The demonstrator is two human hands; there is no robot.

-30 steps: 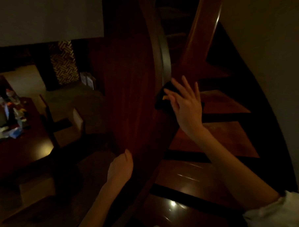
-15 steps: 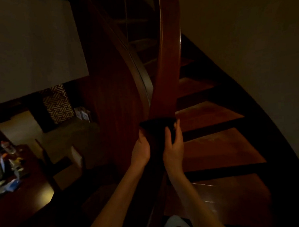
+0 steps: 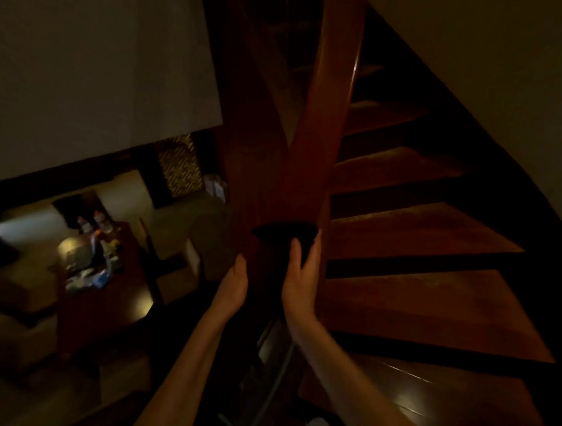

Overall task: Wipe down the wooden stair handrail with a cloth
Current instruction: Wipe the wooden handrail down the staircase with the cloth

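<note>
Right hand: fingers straight and close together, pointing up the rail. The tips lie flat against the lower edge of the cloth. They are not curled round it, and the palm lies along the right flank of the rail just below.

Cloth: dark, draped across the wooden handrail directly above the right fingertips. It spans the rail's width, and its left end reaches toward the left hand. Its texture cannot be made out in the low light.

Left hand: set against the left flank of the rail, level with the right hand and just below the cloth's left end. One digit points upward. The remaining fingers are lost in shadow against the wood, so it cannot be told whether they grasp anything or touch the cloth.

Handrail: reddish polished wood, rising from between the two hands and curving up and to the right.

Beyond the right hand: wooden stair treads fan out toward a plain curved wall.

Beyond the left hand, on a lower level: a dark table carrying bottles and small clutter.
</note>
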